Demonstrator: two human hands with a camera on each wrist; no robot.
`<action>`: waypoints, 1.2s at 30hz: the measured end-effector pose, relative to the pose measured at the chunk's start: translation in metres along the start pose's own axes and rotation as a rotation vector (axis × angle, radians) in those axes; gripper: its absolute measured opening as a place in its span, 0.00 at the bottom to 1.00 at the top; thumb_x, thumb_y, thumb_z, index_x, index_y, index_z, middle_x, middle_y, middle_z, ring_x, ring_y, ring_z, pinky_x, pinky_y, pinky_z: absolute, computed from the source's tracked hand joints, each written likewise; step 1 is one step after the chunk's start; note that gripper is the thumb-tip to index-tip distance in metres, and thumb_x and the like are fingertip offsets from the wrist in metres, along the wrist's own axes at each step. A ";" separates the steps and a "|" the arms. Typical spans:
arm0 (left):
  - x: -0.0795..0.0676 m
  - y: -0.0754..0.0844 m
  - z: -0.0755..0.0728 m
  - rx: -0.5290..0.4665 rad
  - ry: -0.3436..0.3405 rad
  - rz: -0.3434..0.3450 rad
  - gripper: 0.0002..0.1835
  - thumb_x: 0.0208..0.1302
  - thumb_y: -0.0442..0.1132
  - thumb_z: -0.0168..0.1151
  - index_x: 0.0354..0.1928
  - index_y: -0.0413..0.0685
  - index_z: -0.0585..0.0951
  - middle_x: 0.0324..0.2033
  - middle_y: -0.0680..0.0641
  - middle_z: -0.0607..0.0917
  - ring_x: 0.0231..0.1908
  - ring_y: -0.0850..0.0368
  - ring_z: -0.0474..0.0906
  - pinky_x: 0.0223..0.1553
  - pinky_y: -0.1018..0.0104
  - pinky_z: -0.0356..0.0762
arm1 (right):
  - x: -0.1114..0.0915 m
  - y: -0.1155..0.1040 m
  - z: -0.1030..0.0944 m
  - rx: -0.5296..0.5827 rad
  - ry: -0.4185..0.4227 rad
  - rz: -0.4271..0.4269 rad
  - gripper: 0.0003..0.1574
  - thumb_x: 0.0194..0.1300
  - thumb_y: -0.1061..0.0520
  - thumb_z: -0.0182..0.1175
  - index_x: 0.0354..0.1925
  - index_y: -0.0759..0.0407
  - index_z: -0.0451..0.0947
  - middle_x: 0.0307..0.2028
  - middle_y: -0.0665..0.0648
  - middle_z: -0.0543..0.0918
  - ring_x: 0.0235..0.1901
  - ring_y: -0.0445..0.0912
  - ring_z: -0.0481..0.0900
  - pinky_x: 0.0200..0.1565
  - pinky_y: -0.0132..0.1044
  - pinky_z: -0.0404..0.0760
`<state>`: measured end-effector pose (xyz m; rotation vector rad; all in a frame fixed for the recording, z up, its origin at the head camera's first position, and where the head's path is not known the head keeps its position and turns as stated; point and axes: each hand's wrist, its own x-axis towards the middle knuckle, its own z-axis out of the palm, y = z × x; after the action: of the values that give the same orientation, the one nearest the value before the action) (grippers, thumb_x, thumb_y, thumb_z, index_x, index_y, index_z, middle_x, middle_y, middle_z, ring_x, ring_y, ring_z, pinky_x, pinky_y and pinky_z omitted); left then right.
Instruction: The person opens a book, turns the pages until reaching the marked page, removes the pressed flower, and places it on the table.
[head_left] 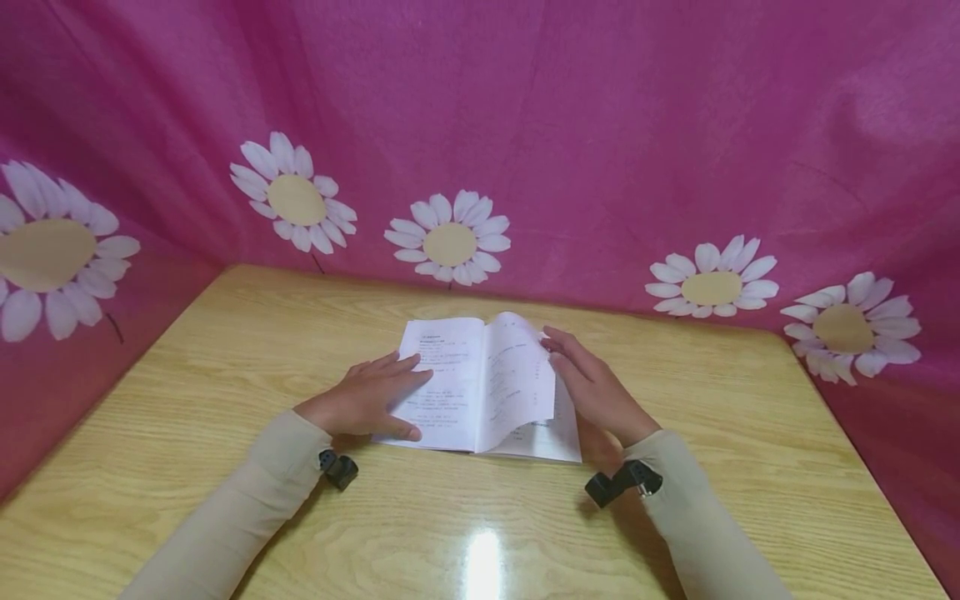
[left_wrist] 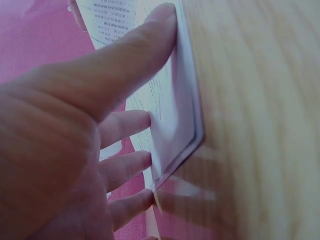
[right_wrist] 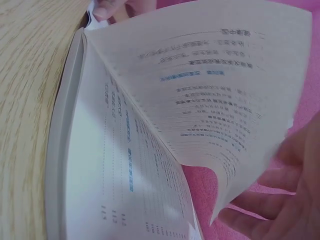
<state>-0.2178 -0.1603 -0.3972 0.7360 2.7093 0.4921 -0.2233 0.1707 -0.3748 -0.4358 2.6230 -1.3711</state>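
Observation:
A book [head_left: 442,417] with printed pages lies spread on the wooden table. My left hand [head_left: 371,396] rests on its left page, fingers spread, with the thumb [left_wrist: 150,37] along the near edge. On the right side a single leaf [head_left: 525,375] stands lifted and curved, its lower corner above the page beneath [head_left: 566,437]. My right hand [head_left: 596,387] is at that leaf's outer edge. In the right wrist view its extended fingers [right_wrist: 255,212] meet the edge, and the leaf's printed underside shows blue and black lines.
The wooden table [head_left: 712,467] extends around the book on every side. A pink curtain [head_left: 585,150] with large white daisies hangs along the table's back and sides. Each wrist wears a black strap [head_left: 626,482] over a beige sleeve [head_left: 701,517].

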 end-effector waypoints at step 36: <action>-0.001 -0.001 0.001 -0.026 0.034 -0.001 0.50 0.51 0.61 0.71 0.74 0.56 0.60 0.73 0.38 0.52 0.72 0.39 0.46 0.68 0.40 0.44 | -0.005 -0.019 0.023 -0.113 0.045 -0.252 0.17 0.69 0.51 0.59 0.54 0.52 0.80 0.47 0.49 0.85 0.54 0.45 0.78 0.58 0.49 0.72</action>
<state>-0.2168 -0.1618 -0.3986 0.7262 2.7294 0.5438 -0.2090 0.1448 -0.3724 -0.7832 2.7687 -1.3161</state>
